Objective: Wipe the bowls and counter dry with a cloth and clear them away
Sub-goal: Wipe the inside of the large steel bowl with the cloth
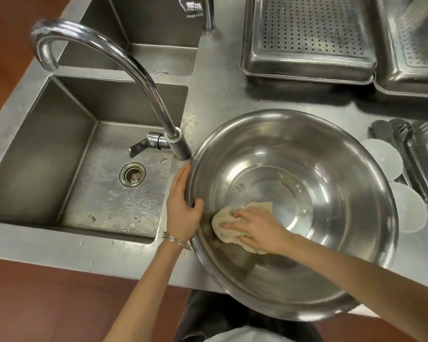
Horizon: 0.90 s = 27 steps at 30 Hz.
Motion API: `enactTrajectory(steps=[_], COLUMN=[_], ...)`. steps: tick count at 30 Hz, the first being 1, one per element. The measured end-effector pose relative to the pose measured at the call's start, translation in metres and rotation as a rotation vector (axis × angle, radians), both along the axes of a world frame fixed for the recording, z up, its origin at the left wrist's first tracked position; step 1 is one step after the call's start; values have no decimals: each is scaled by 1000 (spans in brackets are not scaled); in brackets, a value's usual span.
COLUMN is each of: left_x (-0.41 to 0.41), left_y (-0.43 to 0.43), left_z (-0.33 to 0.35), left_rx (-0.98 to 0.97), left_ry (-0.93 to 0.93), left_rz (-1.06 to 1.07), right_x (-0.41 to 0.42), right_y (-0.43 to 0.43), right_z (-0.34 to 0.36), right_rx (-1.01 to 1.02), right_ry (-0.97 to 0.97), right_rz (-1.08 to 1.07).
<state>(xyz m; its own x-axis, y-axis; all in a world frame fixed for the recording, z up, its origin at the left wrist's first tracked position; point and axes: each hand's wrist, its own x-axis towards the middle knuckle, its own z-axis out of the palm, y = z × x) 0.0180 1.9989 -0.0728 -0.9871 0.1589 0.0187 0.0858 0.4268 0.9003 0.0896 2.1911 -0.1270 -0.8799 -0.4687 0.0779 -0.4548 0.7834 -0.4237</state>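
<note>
A large shiny steel bowl [331,149] sits on the steel counter [215,95], overhanging its front edge. My left hand [183,206] grips the bowl's left rim, thumb hooked inside and fingers along the outer wall. Inside the bowl, my right hand [255,228] presses a crumpled cream cloth [223,218] against the lower left inner wall, fingers curled over it. Part of the cloth is hidden under the hand.
A deep sink [59,149] with a tall curved tap [124,62] lies left of the bowl; a second sink is behind it. Perforated steel trays [307,62] stand at the back right. White round lids [383,156] and dark utensils [410,154] lie to the right.
</note>
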Motion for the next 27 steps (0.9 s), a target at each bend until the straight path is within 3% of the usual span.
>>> enactTrajectory(steps=[5,9,12,15,19,23,24,25,27], left_x=[-37,-30,13,23,11,-9,-16,-23,-39], left_y=[10,7,7,10,9,11,11,12,15], left_z=[6,9,7,0,-5,-2,-1,0,3], left_rx=[-106,-111,-13,52,51,21,14,1,-35], left_ry=[39,-15,0,-8,-2,-16,-21,-25,-16], left_rz=[-114,-42,-4,46,33,-73,-112,-155,-244], right_x=[-40,-86,-92,-61,-1,22,13,0,-33], right_y=[-13,-31,-48,-70,-59,4,18,29,46], right_z=[38,49,32,11,-1,-15,-19,-20,-15], right_rx=[-499,-560,-563,-553,-417,66,191,277,315], right_ry=[-62,20,-53,-223,-284,-29,-2,19,83], right_rz=[-606,-830,-926,-878,-544,2,45,-8,-332])
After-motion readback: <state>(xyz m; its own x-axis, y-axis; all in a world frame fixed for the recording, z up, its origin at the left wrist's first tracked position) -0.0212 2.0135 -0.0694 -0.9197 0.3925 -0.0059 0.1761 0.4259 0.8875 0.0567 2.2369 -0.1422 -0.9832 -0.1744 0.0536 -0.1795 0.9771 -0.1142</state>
